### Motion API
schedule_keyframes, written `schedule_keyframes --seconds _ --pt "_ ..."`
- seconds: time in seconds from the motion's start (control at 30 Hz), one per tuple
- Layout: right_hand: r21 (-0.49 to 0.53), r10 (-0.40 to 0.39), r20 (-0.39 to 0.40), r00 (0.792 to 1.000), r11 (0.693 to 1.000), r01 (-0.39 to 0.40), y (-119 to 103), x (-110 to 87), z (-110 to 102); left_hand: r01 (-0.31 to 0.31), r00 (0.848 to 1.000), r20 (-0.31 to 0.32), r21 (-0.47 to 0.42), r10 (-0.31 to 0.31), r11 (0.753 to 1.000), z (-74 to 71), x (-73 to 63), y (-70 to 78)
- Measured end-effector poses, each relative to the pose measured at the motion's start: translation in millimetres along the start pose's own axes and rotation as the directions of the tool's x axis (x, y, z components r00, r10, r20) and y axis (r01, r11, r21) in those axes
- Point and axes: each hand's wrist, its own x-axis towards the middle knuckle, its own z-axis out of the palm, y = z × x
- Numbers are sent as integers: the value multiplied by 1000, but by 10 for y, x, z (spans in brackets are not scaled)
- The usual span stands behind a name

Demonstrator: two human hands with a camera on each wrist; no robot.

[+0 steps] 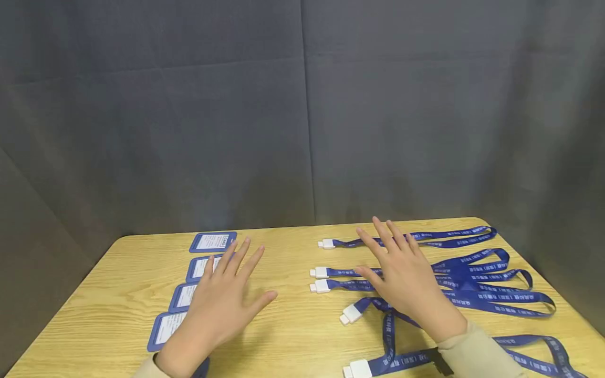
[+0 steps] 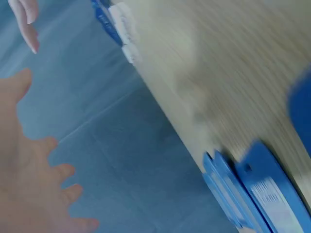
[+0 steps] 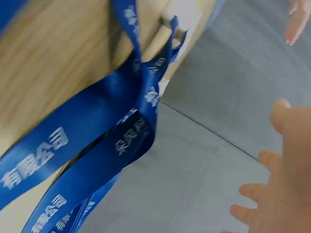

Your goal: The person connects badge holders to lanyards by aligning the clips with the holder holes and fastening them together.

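Both hands hover over the table with fingers spread, holding nothing. The left hand (image 1: 222,304) is above and partly in front of a column of blue-framed badge holders (image 1: 211,242) with white printed cards; one near the forearm is mostly hidden. My right hand (image 1: 402,273) is over several blue lanyards (image 1: 472,273) with white lettering, whose white plastic clips (image 1: 322,286) point left. The nearest lanyard's clip (image 1: 357,369) lies by the front edge of the view. Badge holders (image 2: 274,199) show in the left wrist view, and lanyard straps (image 3: 97,116) fill much of the right wrist view.
A light wood table (image 1: 283,336) carries everything, the badge holders on the left and the lanyards on the right. Dark grey cloth (image 1: 302,115) hangs behind the table and at its sides. A dark band (image 1: 440,362) shows at the right sleeve.
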Motion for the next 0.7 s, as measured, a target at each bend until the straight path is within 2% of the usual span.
schedule_keyframes --seconds 0.3,0.47,0.7 --pt "1 -47 32 998 999 47 63 -76 -125 -16 1000 6 -28 16 999 -117 -182 -216" --pt "-17 -63 46 997 998 64 111 -161 -169 -24 1000 -2 -57 23 998 -182 -355 -303" --pt "15 -74 56 996 997 73 90 -304 -154 -27 999 -21 -103 25 994 -251 -617 -409"
